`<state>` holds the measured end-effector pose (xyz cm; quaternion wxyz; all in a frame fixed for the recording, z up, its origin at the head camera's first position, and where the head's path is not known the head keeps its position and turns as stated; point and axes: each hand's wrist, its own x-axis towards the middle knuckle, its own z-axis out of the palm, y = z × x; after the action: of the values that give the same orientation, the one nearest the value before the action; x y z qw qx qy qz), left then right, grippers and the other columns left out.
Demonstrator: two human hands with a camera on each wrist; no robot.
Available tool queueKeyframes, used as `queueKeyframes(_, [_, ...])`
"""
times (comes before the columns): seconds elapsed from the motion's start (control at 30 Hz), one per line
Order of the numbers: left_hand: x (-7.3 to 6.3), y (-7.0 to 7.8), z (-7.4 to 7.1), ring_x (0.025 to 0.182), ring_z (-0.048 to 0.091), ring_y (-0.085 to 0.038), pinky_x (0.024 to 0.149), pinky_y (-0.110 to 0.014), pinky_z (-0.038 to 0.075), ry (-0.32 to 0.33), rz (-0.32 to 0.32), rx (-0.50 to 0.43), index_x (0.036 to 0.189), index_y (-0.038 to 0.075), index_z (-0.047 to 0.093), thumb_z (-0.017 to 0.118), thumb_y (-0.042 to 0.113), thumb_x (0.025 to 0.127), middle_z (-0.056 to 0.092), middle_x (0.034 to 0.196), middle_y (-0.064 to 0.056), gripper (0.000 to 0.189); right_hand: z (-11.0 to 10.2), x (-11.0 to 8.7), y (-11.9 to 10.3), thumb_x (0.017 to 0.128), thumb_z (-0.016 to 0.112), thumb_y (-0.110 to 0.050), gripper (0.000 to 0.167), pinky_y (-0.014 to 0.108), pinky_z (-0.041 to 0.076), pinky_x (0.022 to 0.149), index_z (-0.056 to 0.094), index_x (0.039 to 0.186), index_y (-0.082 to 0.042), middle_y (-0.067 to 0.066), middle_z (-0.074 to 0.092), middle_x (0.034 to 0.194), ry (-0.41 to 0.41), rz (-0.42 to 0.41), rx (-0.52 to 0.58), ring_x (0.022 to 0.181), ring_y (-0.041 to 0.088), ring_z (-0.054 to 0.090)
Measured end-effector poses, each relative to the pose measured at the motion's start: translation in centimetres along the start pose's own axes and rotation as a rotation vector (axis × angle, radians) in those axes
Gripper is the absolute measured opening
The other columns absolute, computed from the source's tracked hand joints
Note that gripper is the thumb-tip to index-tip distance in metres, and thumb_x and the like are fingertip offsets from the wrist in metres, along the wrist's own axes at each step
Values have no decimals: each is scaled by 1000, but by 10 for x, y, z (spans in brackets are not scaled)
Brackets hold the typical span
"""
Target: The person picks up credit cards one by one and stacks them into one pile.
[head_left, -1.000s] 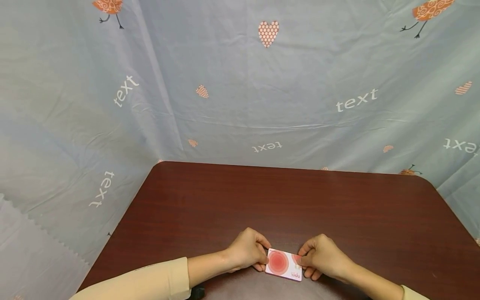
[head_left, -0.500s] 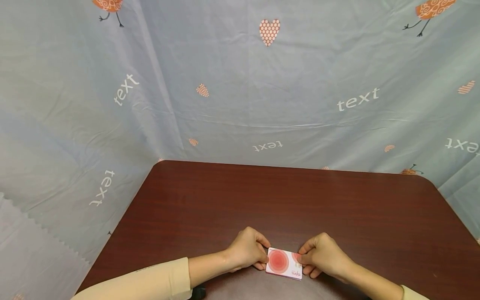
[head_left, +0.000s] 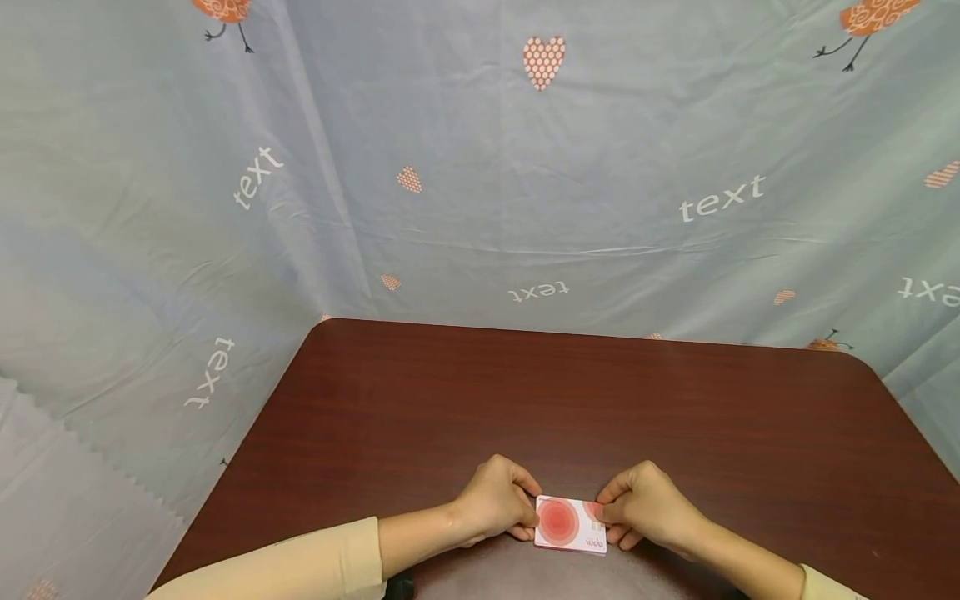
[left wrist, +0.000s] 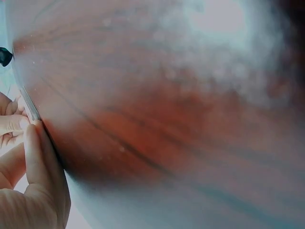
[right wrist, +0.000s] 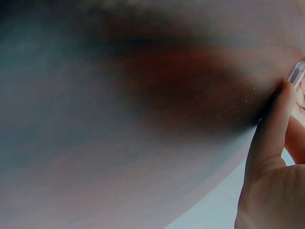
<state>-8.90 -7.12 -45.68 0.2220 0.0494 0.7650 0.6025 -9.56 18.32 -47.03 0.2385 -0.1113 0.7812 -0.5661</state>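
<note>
A small stack of white plastic cards (head_left: pixel 562 527), the top one printed with red-pink circles, lies low over the near part of the table. Several thin layers show at the edge of the card stack (left wrist: pixel 31 106) in the left wrist view. My left hand (head_left: pixel 495 500) pinches its left end between thumb and fingers. At the other end my right hand (head_left: pixel 651 508) pinches it the same way, thumb on the top face. The right wrist view catches only a corner of the card stack (right wrist: pixel 296 72) beyond my right hand (right wrist: pixel 271 157). Whether the cards touch the table, I cannot tell.
The dark red-brown table (head_left: pixel 570 400) has rounded far corners. A grey-blue curtain (head_left: pixel 465 125) printed with hearts, birds and words hangs behind it and along the left side. A small black object (head_left: pixel 400 586) sits by the left sleeve at the near edge.
The card stack has turned slightly, its right end now a little higher in the head view. Both hands keep their hold. The head view has shifted a little.
</note>
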Motion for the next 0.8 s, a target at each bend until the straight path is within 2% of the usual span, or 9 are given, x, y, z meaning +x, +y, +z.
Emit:
queueKeyframes(0.37, [-1,-1,0,59,73,-26,52,-26,60,6,16,-8,102,-15,69,69,-27,74,68,70,-15,31,1,2,-1,90,77,0,15,36,62,53,73,97,12,14,73,74,18,7,-16,60,22,71])
queueKeyframes(0.6, [-1,-1,2,56,70,-19,52,-25,60,15,-1,-25,100,-14,69,68,-26,74,67,68,-12,29,1,1,-1,90,77,0,13,36,62,53,74,95,11,13,73,74,19,2,-29,60,21,71])
queueKeyframes(0.8, [-1,-1,2,56,70,-20,52,-26,60,21,-3,-33,98,-15,70,68,-26,74,68,69,-13,27,1,1,-3,90,77,0,11,35,62,54,74,94,10,13,73,74,13,0,-33,60,21,71])
